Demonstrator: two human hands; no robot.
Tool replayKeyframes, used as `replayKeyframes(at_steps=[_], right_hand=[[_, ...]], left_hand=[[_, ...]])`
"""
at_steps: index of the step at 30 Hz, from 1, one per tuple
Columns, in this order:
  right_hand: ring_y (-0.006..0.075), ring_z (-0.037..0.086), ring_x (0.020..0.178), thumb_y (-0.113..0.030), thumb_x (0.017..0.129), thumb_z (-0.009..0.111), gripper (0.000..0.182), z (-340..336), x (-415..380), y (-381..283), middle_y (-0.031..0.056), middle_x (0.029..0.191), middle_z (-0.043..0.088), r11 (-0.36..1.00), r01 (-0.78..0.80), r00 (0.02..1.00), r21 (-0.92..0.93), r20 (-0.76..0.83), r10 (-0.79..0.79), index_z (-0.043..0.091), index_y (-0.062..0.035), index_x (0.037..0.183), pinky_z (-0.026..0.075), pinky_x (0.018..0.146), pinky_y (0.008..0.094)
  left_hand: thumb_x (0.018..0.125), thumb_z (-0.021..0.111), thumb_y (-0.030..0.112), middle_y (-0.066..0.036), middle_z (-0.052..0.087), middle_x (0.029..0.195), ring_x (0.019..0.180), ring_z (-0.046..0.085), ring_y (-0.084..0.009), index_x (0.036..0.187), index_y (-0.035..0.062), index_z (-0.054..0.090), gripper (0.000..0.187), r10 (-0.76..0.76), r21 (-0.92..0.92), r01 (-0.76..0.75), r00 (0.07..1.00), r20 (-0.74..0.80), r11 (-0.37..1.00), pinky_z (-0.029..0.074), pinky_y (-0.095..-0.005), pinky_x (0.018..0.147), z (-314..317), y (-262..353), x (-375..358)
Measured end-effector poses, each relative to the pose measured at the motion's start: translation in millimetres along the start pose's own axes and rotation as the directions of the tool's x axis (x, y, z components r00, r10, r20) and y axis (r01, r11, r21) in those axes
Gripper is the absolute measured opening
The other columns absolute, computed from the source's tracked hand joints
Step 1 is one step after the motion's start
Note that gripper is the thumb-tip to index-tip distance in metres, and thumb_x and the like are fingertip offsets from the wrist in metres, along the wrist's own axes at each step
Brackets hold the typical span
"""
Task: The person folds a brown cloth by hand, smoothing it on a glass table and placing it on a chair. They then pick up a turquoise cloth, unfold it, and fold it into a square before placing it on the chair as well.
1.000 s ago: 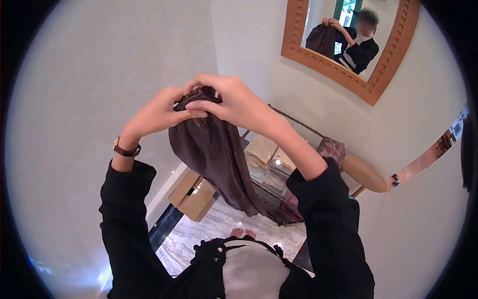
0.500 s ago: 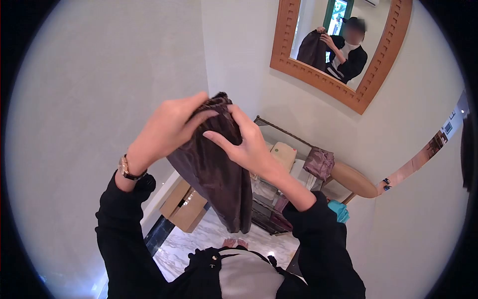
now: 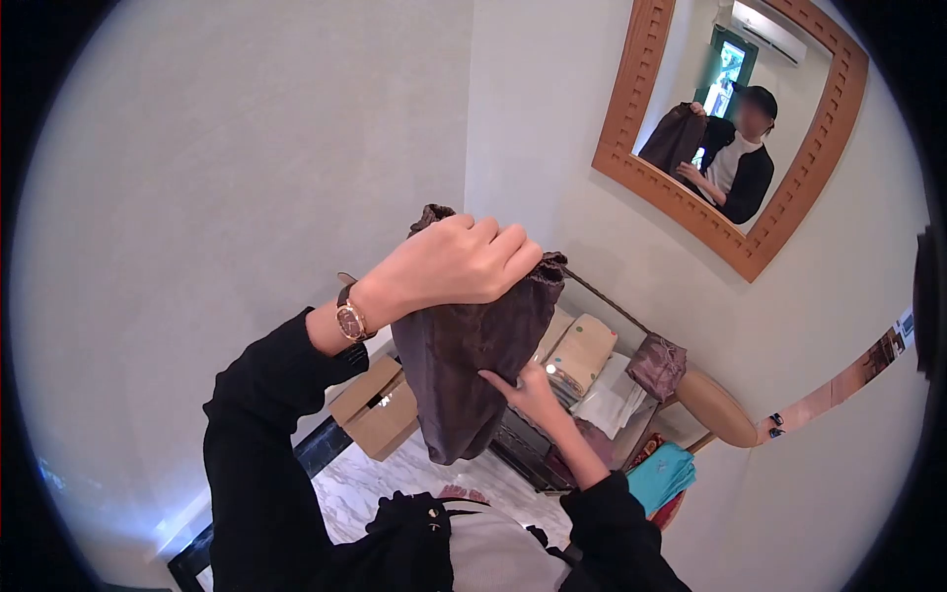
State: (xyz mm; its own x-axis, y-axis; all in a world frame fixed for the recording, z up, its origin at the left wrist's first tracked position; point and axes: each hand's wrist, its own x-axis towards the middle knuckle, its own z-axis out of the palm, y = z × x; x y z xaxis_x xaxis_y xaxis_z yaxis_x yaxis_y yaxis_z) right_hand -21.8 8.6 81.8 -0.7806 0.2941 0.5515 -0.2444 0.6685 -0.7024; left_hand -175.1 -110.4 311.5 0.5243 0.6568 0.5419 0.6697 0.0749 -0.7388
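Observation:
A dark brown cloth bag (image 3: 459,370) with a gathered top edge hangs in front of me. My left hand (image 3: 459,261) is closed over its top, fingers wrapped across the fabric, and the gathered edge sticks out on both sides of the hand. Lower down, my right hand (image 3: 533,395) touches the bag's right side with the thumb on the near face; its other fingers are hidden behind the cloth. A watch is on my left wrist.
A wood-framed mirror (image 3: 617,123) hangs at upper right, reflecting a person with the bag. Below are a shelf with folded cloths (image 3: 584,352), a purple bundle (image 3: 658,365), turquoise cloth (image 3: 659,477), a tan rounded object (image 3: 715,407) and a cardboard box (image 3: 380,419).
My left hand has moved right across the bag's top. My right hand has left the top and dropped to the bag's lower right side. The view has shifted, too.

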Motion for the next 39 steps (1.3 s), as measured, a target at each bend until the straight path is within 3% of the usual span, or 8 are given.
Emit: replayKeyframes(at_steps=[5, 12, 16, 18, 23, 29, 35, 39], right_hand=[[0.0408, 0.063, 0.087, -0.018, 0.086, 0.071, 0.029, 27.6, -40.4, 27.4, 0.0256, 0.097, 0.062, 0.978, -0.204, 0.977, -0.03, 0.057, 0.206, 0.067, 0.0075, 0.098, 0.05, 0.075, 0.0413], [0.0392, 0.059, 0.096, -0.019, 0.085, 0.07, 0.024, 53.4, -77.4, 80.9, 0.0207, 0.103, 0.062, 0.977, -0.172, 0.974, -0.125, 0.127, 0.187, 0.069, 0.0026, 0.097, 0.046, 0.083, 0.0439], [0.0322, 0.055, 0.103, -0.024, 0.083, 0.071, 0.027, 51.6, -82.7, 84.6, 0.0179, 0.107, 0.06, 0.93, -0.185, 0.956, -0.317, 0.161, 0.245, 0.071, 0.0001, 0.095, 0.039, 0.091, 0.0435], [0.0304, 0.053, 0.106, -0.026, 0.082, 0.071, 0.029, 49.6, -81.4, 86.9, 0.0168, 0.111, 0.059, 0.922, -0.172, 0.96, -0.346, 0.152, 0.236, 0.071, -0.0002, 0.095, 0.036, 0.094, 0.0439], [0.0315, 0.05, 0.111, -0.028, 0.082, 0.071, 0.031, 50.6, -75.1, 86.3, 0.0168, 0.112, 0.058, 0.939, -0.045, 0.992, -0.341, 0.093, 0.081, 0.071, -0.0001, 0.095, 0.032, 0.098, 0.0483], [0.0293, 0.051, 0.113, -0.028, 0.084, 0.068, 0.033, 57.3, -93.9, 108.4, 0.0141, 0.115, 0.058, 0.894, -0.04, 0.969, -0.446, 0.203, 0.145, 0.07, -0.0026, 0.105, 0.03, 0.101, 0.0491], [0.0279, 0.051, 0.116, -0.021, 0.08, 0.069, 0.028, 54.1, -103.4, 116.2, 0.0137, 0.121, 0.056, 0.951, 0.015, 0.95, -0.31, 0.301, 0.083, 0.07, -0.0009, 0.1, 0.03, 0.103, 0.0469], [0.0313, 0.053, 0.113, -0.015, 0.083, 0.065, 0.023, 54.4, -116.2, 121.9, 0.0183, 0.114, 0.059, 0.987, -0.101, 0.971, -0.126, 0.202, 0.125, 0.067, -0.0003, 0.101, 0.034, 0.103, 0.0461]], left_hand=[[0.074, 0.061, 0.012, 0.001, 0.041, 0.065, 0.054, 0.049, -0.0088, 0.075, 0.0099, 0.047, 0.014, -0.019, -0.017, 0.018, 1.0, -0.008, 1.0, 0.038, -0.0233, 0.046, -0.7, -1.5, 3.1], [0.076, 0.061, 0.014, 0.001, 0.041, 0.064, 0.052, 0.05, -0.0097, 0.078, 0.0117, 0.05, 0.011, -0.074, -0.072, 0.063, 0.984, -0.164, 0.995, 0.04, -0.0248, 0.045, -21.5, -31.6, 17.2], [0.08, 0.069, 0.023, -0.001, 0.058, 0.075, 0.061, 0.061, -0.0161, 0.09, 0.0076, 0.06, 0.02, -0.04, -0.007, 0.04, 0.934, -0.355, 0.999, 0.046, -0.0286, 0.049, -45.1, -87.7, 27.9], [0.089, 0.065, 0.03, -0.008, 0.067, 0.097, 0.084, 0.067, -0.0219, 0.114, 0.0047, 0.063, 0.036, -0.215, 0.073, 0.229, 0.963, -0.16, 0.971, 0.053, -0.0301, 0.067, -71.1, -114.7, 26.4], [0.09, 0.064, 0.03, -0.012, 0.067, 0.098, 0.085, 0.067, -0.0247, 0.113, 0.001, 0.063, 0.037, -0.368, 0.181, 0.389, 0.92, -0.138, 0.903, 0.053, -0.0327, 0.068, -107.2, -192.3, 3.5], [0.091, 0.064, 0.029, -0.017, 0.067, 0.098, 0.087, 0.067, -0.028, 0.112, -0.0036, 0.062, 0.038, -0.462, 0.243, 0.494, 0.869, -0.178, 0.835, 0.053, -0.0359, 0.07, -138.0, -274.5, -26.5], [0.092, 0.063, 0.028, -0.022, 0.067, 0.098, 0.089, 0.067, -0.0314, 0.111, -0.0081, 0.062, 0.04, -0.472, 0.242, 0.53, 0.842, -0.26, 0.813, 0.053, -0.039, 0.072, -164.8, -333.6, -37.1], [0.093, 0.063, 0.027, -0.025, 0.067, 0.099, 0.09, 0.067, -0.0336, 0.111, -0.0111, 0.062, 0.042, -0.421, 0.223, 0.503, 0.845, -0.329, 0.835, 0.053, -0.0411, 0.073, -181.5, -365.2, -33.0]])
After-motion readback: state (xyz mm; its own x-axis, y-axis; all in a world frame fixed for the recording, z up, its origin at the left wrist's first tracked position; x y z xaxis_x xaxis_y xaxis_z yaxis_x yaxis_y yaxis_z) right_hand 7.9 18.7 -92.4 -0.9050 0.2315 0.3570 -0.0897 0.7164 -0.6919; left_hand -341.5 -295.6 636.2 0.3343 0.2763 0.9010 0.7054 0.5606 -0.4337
